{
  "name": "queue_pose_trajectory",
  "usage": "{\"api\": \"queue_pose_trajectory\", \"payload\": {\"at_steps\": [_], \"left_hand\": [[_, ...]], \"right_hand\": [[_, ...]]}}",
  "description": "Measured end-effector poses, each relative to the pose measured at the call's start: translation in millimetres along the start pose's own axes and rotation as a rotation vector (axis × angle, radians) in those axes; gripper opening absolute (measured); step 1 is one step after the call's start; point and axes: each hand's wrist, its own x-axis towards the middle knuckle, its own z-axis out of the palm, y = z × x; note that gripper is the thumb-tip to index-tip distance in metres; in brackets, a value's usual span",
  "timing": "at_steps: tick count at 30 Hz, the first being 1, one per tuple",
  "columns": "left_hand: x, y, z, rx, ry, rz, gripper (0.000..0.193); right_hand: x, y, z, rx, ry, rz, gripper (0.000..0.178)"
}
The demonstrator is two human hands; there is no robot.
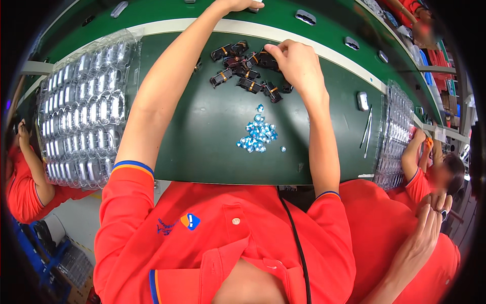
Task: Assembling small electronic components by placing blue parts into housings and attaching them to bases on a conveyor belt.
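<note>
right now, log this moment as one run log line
left hand: past white rail, partly cut off | right hand: at black parts | blue pieces: heaped on dark green table

laid out across a dark green surface point(202, 139) between clear trays point(130, 86): black parts point(249, 85) with orange strips, heaped blue-and-white pieces point(259, 135), a grey case point(362, 101), slim tools point(369, 126).

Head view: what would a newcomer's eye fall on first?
Probably the pile of small blue-and-white pieces, bright against the middle of the dark green tabletop. Just beyond it lies a cluster of black parts with orange strips, the right hand at its right edge. On the left, a clear plastic tray shows rows of shiny compartments.
</note>
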Motion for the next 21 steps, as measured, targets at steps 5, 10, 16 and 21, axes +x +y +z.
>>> {"api": "queue_pose_trajectory", "payload": {"at_steps": [5, 10, 16, 21], "left_hand": [[-26.4, 10.9, -17.9, -0.193, -0.009, 0.133, 0.03], [-94.6, 55.9, -30.9, -0.326, 0.05, 0.195, 0.031], [-130.4, 76.0, -29.8, -0.268, 0.067, 0.163, 0.033], [-130.6, 75.6, -23.3, -0.317, -0.016, 0.128, 0.031]], "right_hand": [[7.9, -3.4, 14.3, -0.189, -0.067, 0.021, 0.043], [23.9, 12.7, 9.1, 0.292, 0.037, -0.159, 0.036], [39.8, -10.0, 1.0, 0.776, 0.269, -0.318, 0.028], [36.9, -22.3, 6.1, 0.723, 0.37, -0.348, 0.028]]}}
